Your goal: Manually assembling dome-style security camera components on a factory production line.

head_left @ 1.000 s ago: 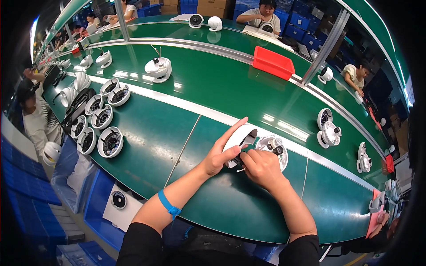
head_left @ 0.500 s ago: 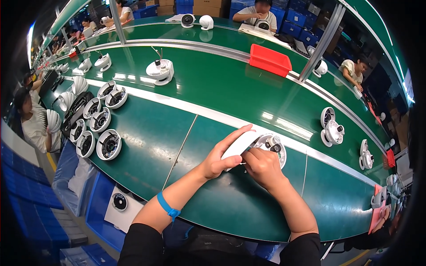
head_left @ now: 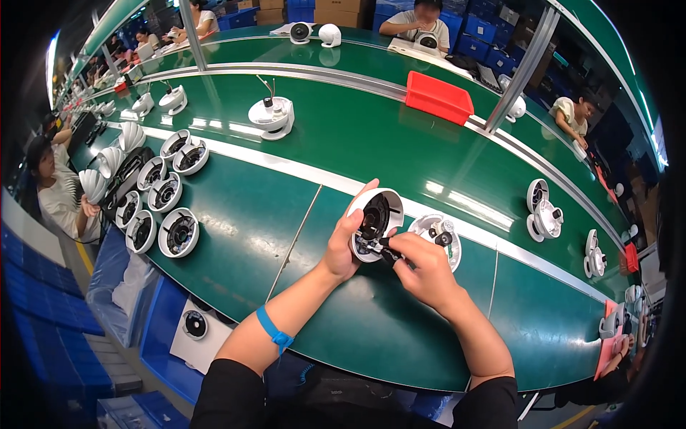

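My left hand (head_left: 344, 247) is closed round the rim of a white round camera housing (head_left: 397, 207), held tilted above the green bench. Its hollow side with black fittings inside faces me. At the housing's lower right edge, my right hand (head_left: 426, 270) pinches a small black part (head_left: 389, 252); the fingers hide most of it, so its kind is unclear. Just behind the right hand lies another white camera shell (head_left: 427, 222) with round lens parts and a bit of green board showing, partly covered by the hand. A blue strap (head_left: 273, 329) circles my left forearm.
Several white housings with black insides (head_left: 178, 232) stand at the bench's left. Beyond a white rail, a green belt (head_left: 343, 154) carries camera units (head_left: 271, 118). A red bin (head_left: 439, 97) sits at its far edge. Other people work around; blue crates (head_left: 146, 357) stand lower left.
My left hand has turned the housing from edge-on to its hollow side facing me. The right hand now shows a black part at its rim. The units on the belt have shifted right.
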Demonstrator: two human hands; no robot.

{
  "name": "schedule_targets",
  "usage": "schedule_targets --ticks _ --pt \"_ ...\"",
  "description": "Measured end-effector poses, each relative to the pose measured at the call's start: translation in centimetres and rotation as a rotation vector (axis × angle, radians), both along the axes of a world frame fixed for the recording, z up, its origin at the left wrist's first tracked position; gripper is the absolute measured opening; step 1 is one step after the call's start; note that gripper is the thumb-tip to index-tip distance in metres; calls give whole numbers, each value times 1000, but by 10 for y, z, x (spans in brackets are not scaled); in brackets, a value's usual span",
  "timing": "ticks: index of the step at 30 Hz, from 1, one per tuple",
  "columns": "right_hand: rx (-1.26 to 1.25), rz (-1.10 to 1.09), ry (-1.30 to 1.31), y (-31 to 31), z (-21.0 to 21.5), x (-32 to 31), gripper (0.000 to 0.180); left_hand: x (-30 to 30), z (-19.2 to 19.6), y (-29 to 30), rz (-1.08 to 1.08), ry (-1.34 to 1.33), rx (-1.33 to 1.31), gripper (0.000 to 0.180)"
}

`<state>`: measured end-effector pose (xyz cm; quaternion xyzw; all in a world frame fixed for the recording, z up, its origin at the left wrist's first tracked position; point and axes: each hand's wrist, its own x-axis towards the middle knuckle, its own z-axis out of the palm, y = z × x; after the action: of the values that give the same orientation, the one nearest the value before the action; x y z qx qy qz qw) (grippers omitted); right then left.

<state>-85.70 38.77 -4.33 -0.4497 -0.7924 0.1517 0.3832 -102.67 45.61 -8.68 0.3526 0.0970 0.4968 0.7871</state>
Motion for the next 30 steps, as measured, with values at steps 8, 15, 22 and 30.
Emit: schedule_targets --ticks 8,15,22,30 --pt "183 -45 -298 -6 3 -10 28 6 -1 -8 20 85 148 92" --pt "171 -62 -345 -7 -5 -6 25 6 -6 -8 7 130 192 88" --pt "216 -38 -419 -7 -12 0 19 13 -14 -10 134 309 441 80" --pt "230 -114 -345 -16 -2 15 27 34 -17 -9 116 181 94 76"
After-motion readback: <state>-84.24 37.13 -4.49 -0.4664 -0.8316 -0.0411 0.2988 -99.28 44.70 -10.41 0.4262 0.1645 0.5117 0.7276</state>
